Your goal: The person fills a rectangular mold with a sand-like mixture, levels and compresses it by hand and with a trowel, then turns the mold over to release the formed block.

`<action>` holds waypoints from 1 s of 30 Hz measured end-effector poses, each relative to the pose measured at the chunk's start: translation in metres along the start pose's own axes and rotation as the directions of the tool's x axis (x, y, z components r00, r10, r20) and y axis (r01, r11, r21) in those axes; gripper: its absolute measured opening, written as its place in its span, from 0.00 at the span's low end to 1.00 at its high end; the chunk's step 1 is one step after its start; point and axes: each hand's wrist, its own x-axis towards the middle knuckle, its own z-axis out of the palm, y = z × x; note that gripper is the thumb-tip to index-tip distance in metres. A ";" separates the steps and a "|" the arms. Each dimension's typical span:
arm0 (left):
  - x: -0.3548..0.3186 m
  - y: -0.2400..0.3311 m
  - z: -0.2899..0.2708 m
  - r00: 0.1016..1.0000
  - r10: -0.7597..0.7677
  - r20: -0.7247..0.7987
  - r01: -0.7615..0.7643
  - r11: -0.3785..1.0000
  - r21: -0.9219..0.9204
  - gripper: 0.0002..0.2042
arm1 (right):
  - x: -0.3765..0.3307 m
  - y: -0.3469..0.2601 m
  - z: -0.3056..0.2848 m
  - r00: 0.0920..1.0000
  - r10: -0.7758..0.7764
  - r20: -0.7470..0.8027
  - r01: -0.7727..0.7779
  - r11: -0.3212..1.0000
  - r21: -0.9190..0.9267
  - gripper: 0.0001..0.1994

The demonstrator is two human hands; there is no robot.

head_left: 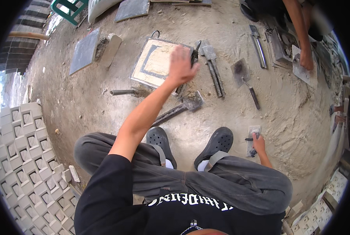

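A square metal mould [137, 69] lies in front of me, filled with pale powder [156, 62] and crossed by a dark angular outline. Over its right part is my left hand [180, 67], blurred, with the fingers stretched out and nothing seen in them. My right hand [258, 141] is low on the right, closed round the handle of a small rectangular plastering trowel [254, 130], whose flat plate is at the ground. Part of the mould's right side is hidden behind my left hand.
Long-handled metal tools [214, 70], a square-bladed trowel [242, 72] and a dusty flat-headed tool [192, 102] lie around the mould. Dark slabs [84, 51] lie far left; patterned blocks [20, 152] stand near left. At the far right, another person's hand [306, 59] holds a float [300, 72].
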 end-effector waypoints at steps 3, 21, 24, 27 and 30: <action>-0.014 0.031 0.001 0.881 0.471 0.049 -0.464 0.879 -0.113 0.36 | -0.007 -0.026 -0.008 0.995 0.080 0.062 -0.081 0.996 0.027 0.25; -0.054 0.062 -0.013 0.952 0.307 -0.004 -0.298 0.920 -0.256 0.41 | -0.008 -0.039 -0.014 0.981 0.162 0.103 -0.165 0.986 0.022 0.26; -0.050 -0.004 -0.031 0.933 -0.345 -0.106 0.330 0.934 -0.136 0.41 | -0.009 -0.045 -0.014 0.988 0.120 0.097 -0.126 0.990 0.057 0.24; -0.071 -0.015 -0.003 0.724 -0.648 -0.237 0.662 0.749 -0.027 0.41 | -0.008 -0.050 -0.013 0.991 0.104 0.083 -0.111 0.991 0.079 0.24; -0.100 0.027 0.002 0.749 -0.642 -0.166 0.636 0.766 -0.091 0.42 | -0.011 -0.043 -0.015 0.988 0.136 0.077 -0.141 0.988 0.063 0.24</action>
